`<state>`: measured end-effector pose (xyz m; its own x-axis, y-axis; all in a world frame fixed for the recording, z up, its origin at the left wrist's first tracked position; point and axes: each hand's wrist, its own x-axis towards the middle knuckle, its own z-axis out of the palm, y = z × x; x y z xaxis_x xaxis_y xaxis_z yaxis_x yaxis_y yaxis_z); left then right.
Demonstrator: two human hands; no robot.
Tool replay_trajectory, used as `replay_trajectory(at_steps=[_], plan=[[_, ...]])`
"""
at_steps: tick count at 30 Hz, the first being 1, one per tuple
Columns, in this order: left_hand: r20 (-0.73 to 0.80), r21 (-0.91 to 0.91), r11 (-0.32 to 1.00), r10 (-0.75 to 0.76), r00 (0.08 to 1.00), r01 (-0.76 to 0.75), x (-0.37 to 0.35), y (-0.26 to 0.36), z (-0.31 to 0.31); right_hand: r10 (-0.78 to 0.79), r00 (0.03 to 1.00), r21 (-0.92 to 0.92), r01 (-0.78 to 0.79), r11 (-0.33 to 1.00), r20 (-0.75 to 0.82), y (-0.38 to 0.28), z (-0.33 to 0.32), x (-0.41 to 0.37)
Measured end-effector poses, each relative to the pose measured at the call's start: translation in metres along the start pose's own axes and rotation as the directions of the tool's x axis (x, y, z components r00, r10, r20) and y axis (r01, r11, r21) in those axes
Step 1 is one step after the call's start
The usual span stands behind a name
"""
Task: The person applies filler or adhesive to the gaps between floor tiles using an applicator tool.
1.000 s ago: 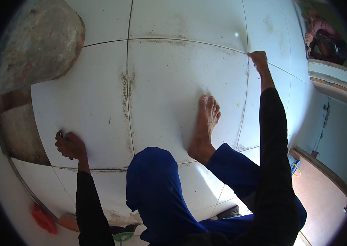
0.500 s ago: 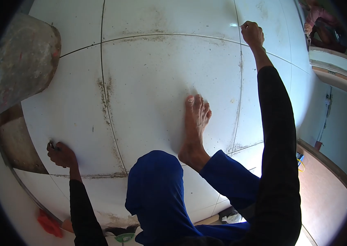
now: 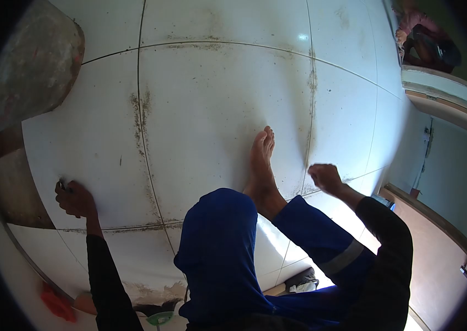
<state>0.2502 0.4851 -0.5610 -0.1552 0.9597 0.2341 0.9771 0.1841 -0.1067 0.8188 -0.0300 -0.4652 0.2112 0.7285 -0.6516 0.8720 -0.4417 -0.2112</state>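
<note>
My left hand [image 3: 76,199] is closed low over the white tiled floor [image 3: 219,105], on the left. A small dark object [image 3: 62,184] sticks out at its fingertips, too small to name. On the right, my right hand [image 3: 328,177] is curled closed beside my right foot, near a tile joint. What its fingers hold, if anything, is hidden. My bare foot [image 3: 261,171] rests on the floor between the two hands, and my blue-trousered knee [image 3: 219,215] is bent in front of me.
A stained grey slab-like object [image 3: 35,66] stands at the upper left, next to a brown bare patch [image 3: 21,185]. A person [image 3: 429,41] sits at the upper right beyond a raised ledge [image 3: 443,85]. Red cloth [image 3: 57,303] lies at the lower left. Dirt darkens the tile joints.
My right hand has come back from the far upper right to beside my foot, its elbow now bent. The left hand stays near its place. My foot has turned slightly.
</note>
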Motion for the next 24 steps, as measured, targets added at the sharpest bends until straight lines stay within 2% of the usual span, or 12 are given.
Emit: replay_trajectory(at_steps=[1,3,5,7,10,11,12,15,17,19,22,24], plan=[[-0.002,-0.003,1.000,-0.018,1.000,0.018,0.000,0.000,0.002,-0.031,0.977,0.006,0.030,1.000,0.210,0.000,0.014,-0.023],[-0.005,-0.064,0.998,0.028,1.000,-0.029,0.002,-0.007,0.005,0.018,0.979,0.034,-0.025,0.999,0.202,-0.014,0.011,-0.039],[-0.023,-0.072,0.997,0.014,1.000,-0.016,0.000,-0.002,-0.001,0.195,0.978,0.092,-0.188,0.978,-0.075,-0.017,-0.014,-0.016],[-0.033,-0.058,0.998,0.032,0.999,-0.034,0.000,-0.005,0.004,0.242,0.924,0.108,-0.219,0.970,-0.297,-0.007,-0.055,0.028],[-0.055,-0.091,0.996,0.001,0.999,-0.006,-0.001,0.005,-0.006,0.334,0.807,0.158,-0.295,0.942,-0.488,0.006,-0.105,0.100],[-0.077,-0.131,0.990,0.045,0.996,-0.054,0.000,-0.001,-0.003,0.180,0.874,0.003,-0.200,0.980,-0.452,0.019,-0.103,0.110],[-0.095,-0.161,0.986,0.037,0.995,-0.052,0.001,0.001,-0.006,0.087,0.967,-0.132,-0.121,0.984,-0.238,0.031,-0.101,0.116],[-0.041,-0.214,0.976,0.029,0.999,-0.037,0.004,0.006,-0.016,-0.050,0.998,-0.278,0.058,0.959,0.039,0.008,-0.125,0.116],[0.118,-0.145,0.989,0.020,0.993,-0.003,0.011,0.021,-0.043,-0.077,0.997,-0.186,0.074,0.980,-0.013,-0.020,-0.158,0.108],[0.367,-0.138,0.978,-0.095,0.925,0.155,0.022,0.034,-0.073,-0.112,0.991,-0.174,0.099,0.980,-0.068,-0.042,-0.191,0.084],[0.545,-0.179,0.947,-0.130,0.828,0.267,0.010,0.062,-0.135,0.048,0.998,0.177,-0.056,0.983,0.048,-0.050,-0.239,0.035],[0.605,-0.277,0.900,-0.108,0.789,0.336,-0.001,0.086,-0.195,0.143,0.990,0.247,-0.141,0.959,0.008,-0.052,-0.265,0.007]])
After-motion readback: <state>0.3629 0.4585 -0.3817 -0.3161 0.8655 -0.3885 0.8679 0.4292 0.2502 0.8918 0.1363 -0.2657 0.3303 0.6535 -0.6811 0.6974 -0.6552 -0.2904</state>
